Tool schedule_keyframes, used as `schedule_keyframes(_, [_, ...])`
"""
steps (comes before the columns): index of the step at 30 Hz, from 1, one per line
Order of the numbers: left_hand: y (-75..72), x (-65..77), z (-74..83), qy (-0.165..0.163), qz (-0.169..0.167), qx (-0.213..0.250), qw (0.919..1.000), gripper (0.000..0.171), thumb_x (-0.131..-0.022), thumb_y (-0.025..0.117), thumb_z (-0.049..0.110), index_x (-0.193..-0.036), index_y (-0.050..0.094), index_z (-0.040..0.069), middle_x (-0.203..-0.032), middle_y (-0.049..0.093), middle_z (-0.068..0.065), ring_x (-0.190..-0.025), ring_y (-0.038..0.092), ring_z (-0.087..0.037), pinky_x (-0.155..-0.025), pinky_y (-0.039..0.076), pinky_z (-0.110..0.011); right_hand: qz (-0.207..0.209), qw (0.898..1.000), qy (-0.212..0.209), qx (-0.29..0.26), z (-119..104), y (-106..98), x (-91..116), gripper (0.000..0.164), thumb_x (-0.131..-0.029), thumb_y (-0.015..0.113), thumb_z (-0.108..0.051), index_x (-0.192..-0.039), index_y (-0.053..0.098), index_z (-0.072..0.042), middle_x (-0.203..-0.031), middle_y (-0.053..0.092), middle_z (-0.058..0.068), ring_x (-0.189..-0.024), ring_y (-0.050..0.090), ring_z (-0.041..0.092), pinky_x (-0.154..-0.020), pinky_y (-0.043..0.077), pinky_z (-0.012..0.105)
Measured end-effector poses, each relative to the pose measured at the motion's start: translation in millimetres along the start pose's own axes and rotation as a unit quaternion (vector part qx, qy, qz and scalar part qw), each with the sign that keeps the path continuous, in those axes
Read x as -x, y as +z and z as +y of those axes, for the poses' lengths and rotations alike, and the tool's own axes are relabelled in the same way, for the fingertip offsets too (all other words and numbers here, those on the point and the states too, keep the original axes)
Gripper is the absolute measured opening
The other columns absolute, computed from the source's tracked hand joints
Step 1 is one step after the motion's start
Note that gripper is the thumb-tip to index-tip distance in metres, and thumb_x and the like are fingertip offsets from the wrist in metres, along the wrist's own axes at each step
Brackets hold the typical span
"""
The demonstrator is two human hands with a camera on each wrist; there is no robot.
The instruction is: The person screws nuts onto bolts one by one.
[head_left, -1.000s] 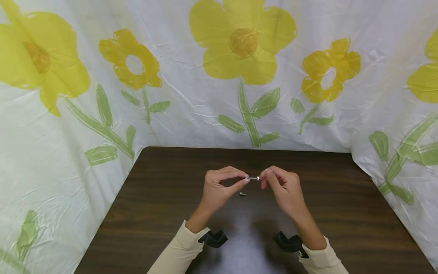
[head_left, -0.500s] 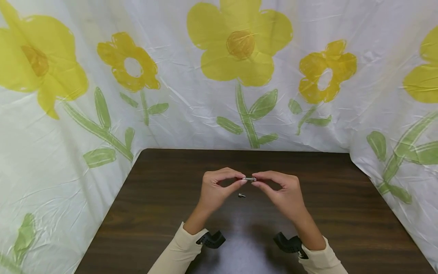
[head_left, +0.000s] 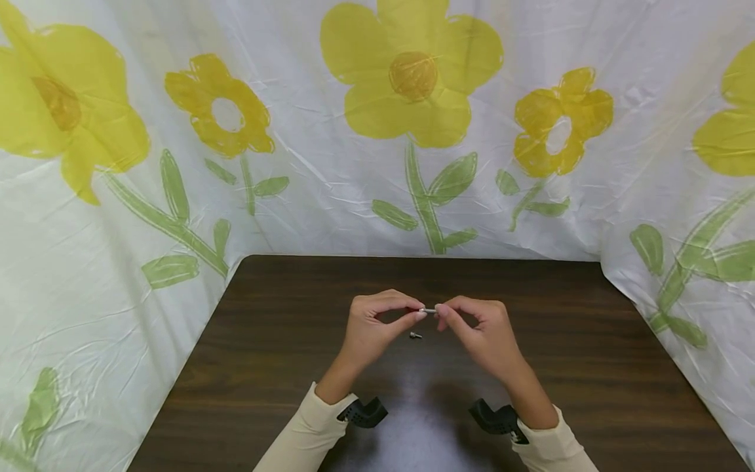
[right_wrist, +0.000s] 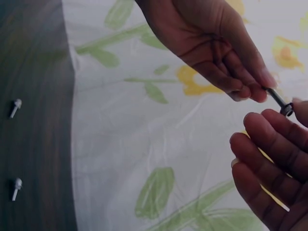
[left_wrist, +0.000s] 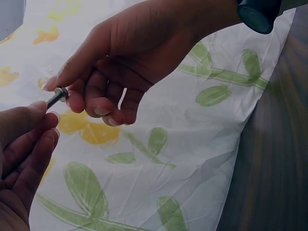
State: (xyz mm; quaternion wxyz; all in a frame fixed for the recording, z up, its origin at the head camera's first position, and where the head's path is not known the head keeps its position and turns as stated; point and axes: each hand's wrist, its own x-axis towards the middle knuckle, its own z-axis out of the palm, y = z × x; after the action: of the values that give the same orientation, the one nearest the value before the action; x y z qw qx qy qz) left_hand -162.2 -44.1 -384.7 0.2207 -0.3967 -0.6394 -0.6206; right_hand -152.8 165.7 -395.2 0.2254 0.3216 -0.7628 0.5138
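A small metal bolt [head_left: 430,311] is held level above the table between two hands. My left hand [head_left: 377,328] pinches its shank end between thumb and forefinger. At the other end, my right hand [head_left: 486,331] has thumb and forefinger about the wide hex end, which looks like a head or a nut. In the left wrist view that end of the bolt [left_wrist: 61,94] has a flange or washer; the right wrist view shows the bolt [right_wrist: 276,97] slanting between both hands. The right hand's other fingers are loosely bent. Fingertips partly hide both bolt ends.
Another small bolt [head_left: 415,335] lies on the dark wood table [head_left: 283,367], just below the hands. In the right wrist view, an upper bolt [right_wrist: 15,108] and a lower bolt [right_wrist: 17,189] lie on the tabletop. A flowered white curtain [head_left: 318,196] hangs around the table.
The right hand's thumb and fingers shift about the bolt's wide end, from apart to pinching, then with the thumb moved across it. The left hand keeps its pinch, nearly still.
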Motion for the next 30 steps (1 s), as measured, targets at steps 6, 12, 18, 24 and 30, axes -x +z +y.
schedule_keyframes(6, [-0.8,-1.8,4.7,-0.001,0.003,-0.005,1.0000,0.018,-0.074,0.080,-0.018,-0.087,0.075,-0.007,-0.083,0.074,-0.016,-0.079,0.072,-0.020,-0.069,0.060,-0.046,0.003,1.000,0.016,0.009,2,-2,0,0.021,-0.095,0.068,0.002,-0.083,0.074,-0.014,-0.074,0.072,-0.006,-0.061,0.062,0.007,-0.055,0.048,0.019])
schedule_keyframes(12, [-3.1,-1.7,4.3,-0.013,0.015,-0.010,0.9998,0.015,-0.076,0.080,-0.016,-0.087,0.075,-0.008,-0.082,0.074,-0.015,-0.077,0.071,-0.019,-0.069,0.060,-0.038,0.013,1.000,-0.027,0.008,0,-6,-2,0.039,-0.078,0.084,0.006,-0.113,0.075,-0.009,-0.090,0.076,0.003,-0.078,0.072,0.011,-0.067,0.058,0.025])
schedule_keyframes(18, [-4.1,-0.7,4.1,-0.016,0.013,-0.015,0.9997,0.015,-0.076,0.080,-0.016,-0.088,0.076,-0.007,-0.082,0.074,-0.015,-0.077,0.071,-0.019,-0.069,0.060,-0.037,0.023,0.999,-0.049,0.001,-1,-4,-2,0.035,-0.074,0.084,0.011,-0.104,0.078,-0.006,-0.092,0.077,0.006,-0.082,0.074,0.011,-0.068,0.057,0.019])
schedule_keyframes(24, [-3.0,-0.8,4.9,-0.014,0.008,-0.015,0.9998,0.016,-0.076,0.080,-0.017,-0.087,0.076,-0.007,-0.082,0.074,-0.015,-0.076,0.071,-0.019,-0.068,0.060,-0.038,0.016,0.999,-0.048,-0.010,-1,-4,-1,0.028,-0.076,0.082,0.012,-0.100,0.077,-0.002,-0.089,0.077,0.005,-0.078,0.073,0.011,-0.067,0.057,0.018])
schedule_keyframes(30, [-1.8,5.5,-12.4,-0.006,0.002,-0.008,0.9999,0.017,-0.076,0.080,-0.016,-0.089,0.076,-0.005,-0.084,0.075,-0.014,-0.078,0.072,-0.020,-0.071,0.060,-0.039,-0.010,1.000,-0.016,-0.020,-2,-4,0,0.022,-0.085,0.076,0.008,-0.098,0.076,-0.010,-0.081,0.075,0.002,-0.071,0.072,0.012,-0.065,0.057,0.020])
